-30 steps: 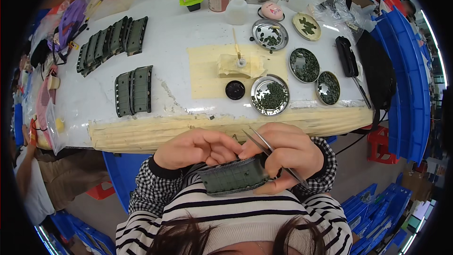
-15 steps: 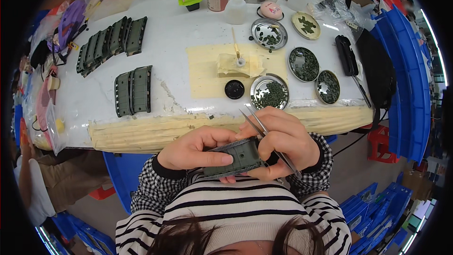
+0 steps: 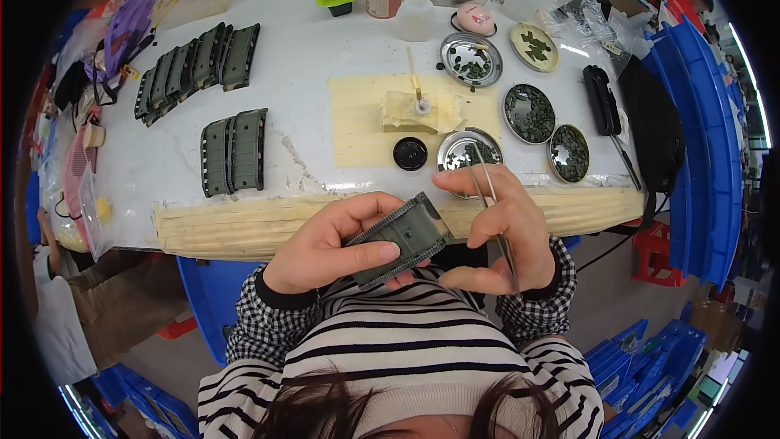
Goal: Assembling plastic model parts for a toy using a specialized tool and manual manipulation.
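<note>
Dishes (image 3: pixel 504 116) of small green pieces (image 3: pixel 532 114) stand toward the bench (image 3: pixel 305 73)'s right edge, bare surface leftward. Before its front edge, the left hand (image 3: pixel 321 248) grips a green moulded shell (image 3: pixel 419 239), the right hand (image 3: pixel 525 232) tweezers (image 3: pixel 509 260).

bright lt is hitting tabletop (image 3: pixel 301 73), strip lamp (image 3: pixel 751 76) is glowing far r; lens is bending edges, blackening corners.

No lettering or numbers can be read
</note>
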`<state>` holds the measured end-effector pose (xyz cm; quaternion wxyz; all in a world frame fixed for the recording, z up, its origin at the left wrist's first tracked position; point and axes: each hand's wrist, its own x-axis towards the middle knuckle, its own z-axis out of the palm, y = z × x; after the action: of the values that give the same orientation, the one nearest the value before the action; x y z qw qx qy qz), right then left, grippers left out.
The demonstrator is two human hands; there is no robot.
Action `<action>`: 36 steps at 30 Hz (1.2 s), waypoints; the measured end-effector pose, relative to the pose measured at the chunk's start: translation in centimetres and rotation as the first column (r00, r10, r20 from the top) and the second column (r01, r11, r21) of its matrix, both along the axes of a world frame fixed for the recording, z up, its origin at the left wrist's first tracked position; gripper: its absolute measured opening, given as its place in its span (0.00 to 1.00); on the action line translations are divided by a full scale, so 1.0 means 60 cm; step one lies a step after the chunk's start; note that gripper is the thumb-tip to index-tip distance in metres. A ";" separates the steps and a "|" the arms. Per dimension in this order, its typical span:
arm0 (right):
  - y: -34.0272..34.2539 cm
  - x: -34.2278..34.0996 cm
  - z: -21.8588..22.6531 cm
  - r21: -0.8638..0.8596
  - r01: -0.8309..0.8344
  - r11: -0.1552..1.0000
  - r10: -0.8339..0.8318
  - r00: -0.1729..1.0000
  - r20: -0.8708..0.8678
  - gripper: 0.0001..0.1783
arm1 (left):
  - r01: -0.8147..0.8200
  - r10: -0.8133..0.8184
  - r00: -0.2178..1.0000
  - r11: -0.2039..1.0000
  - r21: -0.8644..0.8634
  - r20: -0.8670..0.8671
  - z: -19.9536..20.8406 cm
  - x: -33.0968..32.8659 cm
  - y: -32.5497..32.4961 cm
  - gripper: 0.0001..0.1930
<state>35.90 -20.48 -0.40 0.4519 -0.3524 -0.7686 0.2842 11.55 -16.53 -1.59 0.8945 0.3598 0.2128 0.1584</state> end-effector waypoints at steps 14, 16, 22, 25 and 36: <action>-0.005 -0.073 -0.040 0.283 0.244 0.928 -0.234 0.970 -0.070 0.19 | -0.417 0.506 0.779 0.859 -0.298 0.369 -0.052 0.037 -0.036 0.28; -0.004 -0.073 -0.035 0.280 0.228 0.933 -0.230 0.973 -0.029 0.20 | -0.424 0.586 0.708 0.799 -0.427 0.394 -0.054 0.032 -0.035 0.24; -0.007 0.008 -0.042 -0.003 0.295 0.956 -0.294 0.951 -0.092 0.23 | -0.651 0.692 0.670 0.721 -0.235 0.267 -0.039 -0.005 -0.019 0.19; -0.011 0.011 -0.034 -0.206 0.390 0.898 -0.416 0.903 -0.105 0.21 | -0.733 0.749 0.637 0.662 -0.157 0.181 -0.032 0.001 -0.012 0.20; 0.023 0.037 -0.058 -0.049 0.498 0.866 -0.479 0.854 0.202 0.07 | -0.729 0.735 0.678 0.670 0.141 0.016 -0.004 0.012 -0.016 0.28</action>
<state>38.15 -19.11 -3.86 0.4188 -0.5826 -0.6769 0.1643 12.25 -17.49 -1.85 0.7247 0.3077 0.3468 0.5098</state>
